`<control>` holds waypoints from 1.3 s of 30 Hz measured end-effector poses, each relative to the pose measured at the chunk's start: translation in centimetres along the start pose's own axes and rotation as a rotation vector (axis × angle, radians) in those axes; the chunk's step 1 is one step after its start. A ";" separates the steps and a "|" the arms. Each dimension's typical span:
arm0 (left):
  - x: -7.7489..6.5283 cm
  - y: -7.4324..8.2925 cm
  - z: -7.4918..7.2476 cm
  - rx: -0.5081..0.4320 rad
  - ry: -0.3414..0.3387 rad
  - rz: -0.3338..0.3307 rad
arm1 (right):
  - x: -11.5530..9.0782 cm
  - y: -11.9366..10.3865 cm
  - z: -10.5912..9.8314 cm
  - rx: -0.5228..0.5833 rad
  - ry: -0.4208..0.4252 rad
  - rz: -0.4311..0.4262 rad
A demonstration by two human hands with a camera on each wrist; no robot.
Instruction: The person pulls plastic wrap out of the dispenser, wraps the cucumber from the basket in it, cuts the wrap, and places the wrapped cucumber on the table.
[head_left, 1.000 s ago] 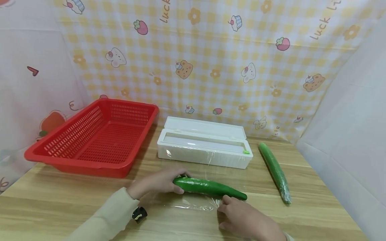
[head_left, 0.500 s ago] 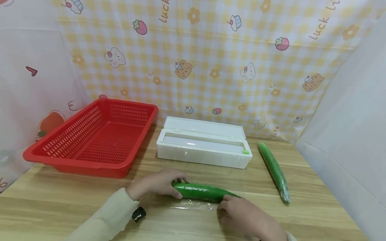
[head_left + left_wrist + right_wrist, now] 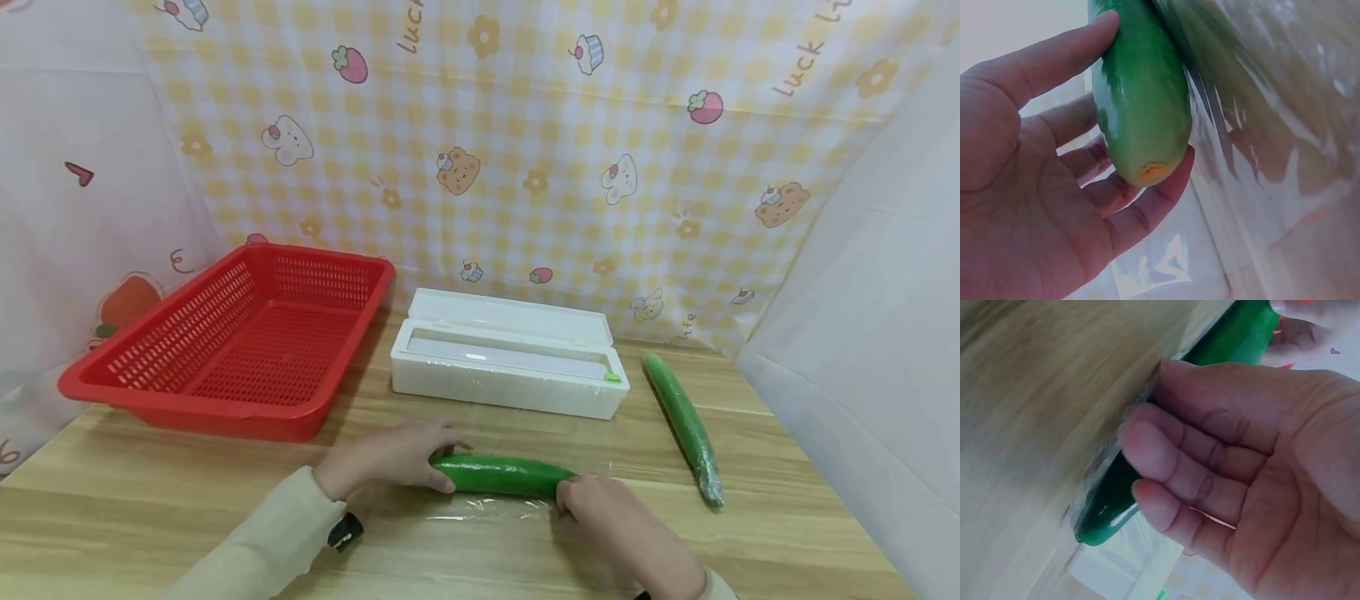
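A green cucumber (image 3: 502, 475) lies crosswise on clear cling film (image 3: 480, 507) spread over the table. My left hand (image 3: 397, 454) holds its left end, thumb on the near side and fingers on the far side; the left wrist view shows the pale stem end (image 3: 1150, 150) between them. At the tapering right end, my right hand (image 3: 611, 517) has its fingertips curled at the film's edge, pinching film close against the cucumber. In the right wrist view the cucumber's dark tip (image 3: 1100, 519) shows past those fingers, film (image 3: 1088, 481) along its side.
Behind the cucumber stands a white cling film box (image 3: 510, 387), lid up, film drawn from its front. A red plastic basket (image 3: 225, 408) stands at the left. One film-wrapped cucumber (image 3: 682, 429) lies at the right. A patterned curtain (image 3: 525, 167) hangs behind the wooden table (image 3: 780, 542).
The cucumber has rolled slightly toward the near side. My right hand has shifted a little right and forward onto its tapering end, now covering the tip. The left hand stays at the left end.
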State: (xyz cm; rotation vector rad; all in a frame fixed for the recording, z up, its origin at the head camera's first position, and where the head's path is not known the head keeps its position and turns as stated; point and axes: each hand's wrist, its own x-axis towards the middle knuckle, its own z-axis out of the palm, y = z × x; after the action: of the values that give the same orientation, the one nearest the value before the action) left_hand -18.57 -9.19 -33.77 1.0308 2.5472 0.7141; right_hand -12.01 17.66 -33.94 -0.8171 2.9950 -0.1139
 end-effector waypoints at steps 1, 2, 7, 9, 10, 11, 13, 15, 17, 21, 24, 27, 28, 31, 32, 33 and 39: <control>0.0 0.1 0.0 0.013 0.005 0.015 | 0.0 0.0 0.0 0.003 -0.007 -0.003; 0.0 0.2 0.0 0.031 0.008 0.033 | 0.1 0.1 0.0 0.003 -0.008 -0.012; -0.1 0.9 0.2 0.147 0.009 0.085 | 0.0 0.4 -0.3 0.028 -0.020 -0.016; -0.2 1.2 0.4 0.197 0.002 0.092 | -0.1 0.6 -0.4 0.039 -0.021 -0.002; -0.2 1.3 0.4 0.215 0.000 0.093 | -0.2 0.6 -0.5 0.037 -0.022 0.000; -0.3 1.4 0.5 0.231 0.001 0.096 | -0.2 0.7 -0.5 0.039 -0.026 0.001; -0.3 1.6 0.6 0.265 0.011 0.103 | -0.2 0.8 -0.5 0.037 -0.037 -0.005; -0.4 1.7 0.8 0.295 0.029 0.105 | -0.2 0.8 -0.5 0.040 -0.050 -0.023; -0.5 2.0 0.9 0.325 0.046 0.103 | -0.1 0.8 -0.4 0.032 -0.055 -0.045; -0.7 2.5 1.0 0.366 0.070 0.092 | 0.1 0.8 -0.2 0.011 -0.056 -0.054; -0.9 2.9 1.0 0.387 0.082 0.086 | 0.1 0.9 -0.3 0.028 -0.059 -0.033; -0.9 3.1 1.1 0.411 0.089 0.085 | 0.0 1.1 -0.5 0.055 -0.031 -0.038; -0.9 3.2 1.2 0.425 0.094 0.090 | 0.0 1.2 -0.7 0.058 -0.015 -0.045; -0.7 3.1 1.5 0.468 0.112 0.104 | 0.0 1.5 -0.9 0.036 0.058 -0.078; -0.7 3.0 1.6 0.483 0.122 0.108 | 0.0 1.6 -0.9 0.027 0.082 -0.090; -0.6 3.0 1.7 0.500 0.136 0.114 | 0.1 1.7 -0.9 0.022 0.099 -0.096; -0.1 2.6 2.1 0.559 0.224 0.148 | 0.2 2.2 -1.0 0.064 0.102 -0.101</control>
State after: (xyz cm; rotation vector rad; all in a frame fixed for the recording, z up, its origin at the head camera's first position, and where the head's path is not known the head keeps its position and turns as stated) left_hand -16.06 -6.95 -34.10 1.3843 2.9749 0.1424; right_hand -13.35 19.49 -33.14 -0.9851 3.0252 -0.2609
